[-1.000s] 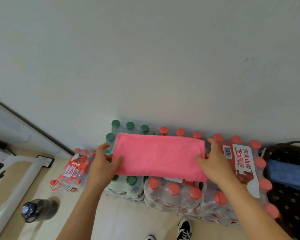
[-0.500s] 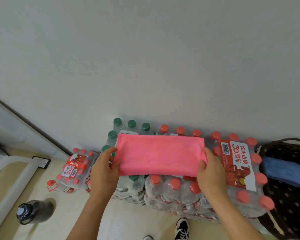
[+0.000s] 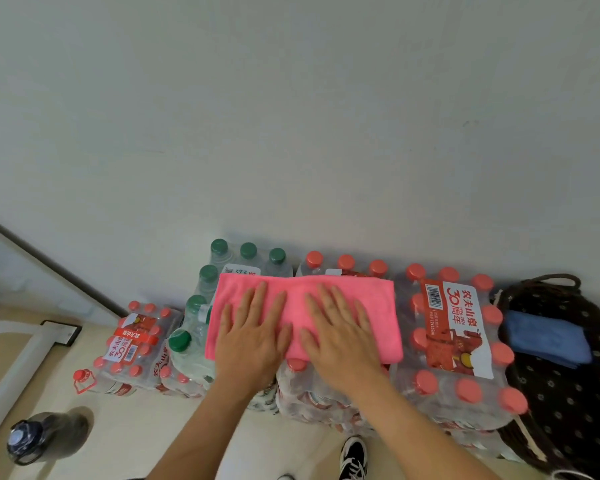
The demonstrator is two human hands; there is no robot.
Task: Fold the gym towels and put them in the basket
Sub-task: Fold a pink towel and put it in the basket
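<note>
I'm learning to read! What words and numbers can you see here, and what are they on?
"农夫山泉" and "30周年": label on the right bottle pack.
"农夫山泉" and "30": label on the floor bottle pack.
Barcode digits and small print on both: too small to read.
White label on the green-capped pack: blurred.

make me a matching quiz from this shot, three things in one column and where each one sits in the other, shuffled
Things:
1. pink towel
2. blue towel
3. dark bottle

Places:
A. in the basket
B. on the floor, far left
C. on the water packs, under the flat left hand and right hand

Pairs: 1-C, 2-A, 3-B
</note>
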